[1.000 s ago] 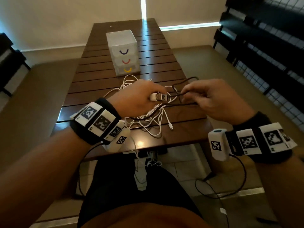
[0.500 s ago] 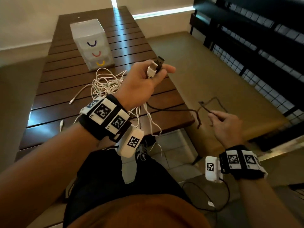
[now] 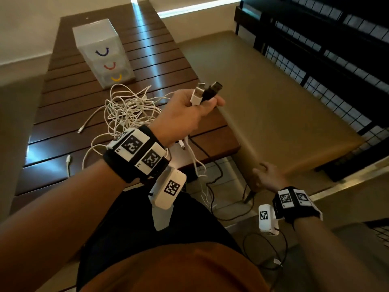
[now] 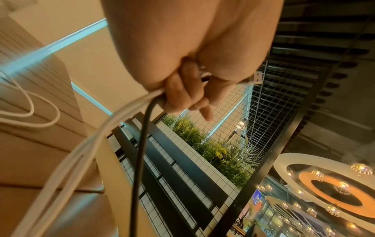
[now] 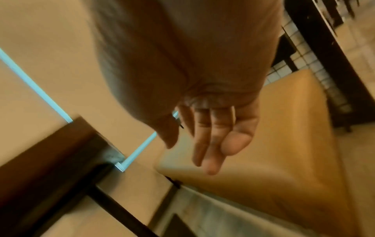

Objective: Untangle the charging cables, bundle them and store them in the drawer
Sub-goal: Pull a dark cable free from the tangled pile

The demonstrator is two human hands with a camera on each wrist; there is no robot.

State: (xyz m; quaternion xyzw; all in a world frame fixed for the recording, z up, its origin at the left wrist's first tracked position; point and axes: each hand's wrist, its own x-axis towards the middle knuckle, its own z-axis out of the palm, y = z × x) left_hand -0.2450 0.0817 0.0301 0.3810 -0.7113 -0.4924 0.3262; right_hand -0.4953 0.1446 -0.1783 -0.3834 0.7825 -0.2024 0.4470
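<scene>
Left grip (image 3: 190, 111) raised over the counter (image 3: 63, 114) edge, fingers curled round a white plug (image 3: 197, 94) and a black plug (image 3: 212, 90), both poking up past the thumb. White cable (image 4: 85, 144) and black cable (image 4: 142, 144) trailing down from that grip. White tangle (image 3: 128, 110) on the counter just behind it, drawer box (image 3: 103, 53) farther beyond. Right grip (image 3: 266, 174) low, off the counter's corner, fingers relaxed and straight, holding nothing.

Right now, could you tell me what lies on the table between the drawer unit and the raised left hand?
In the head view, a tangle of white cables lies between the drawer unit and the left hand.
</scene>
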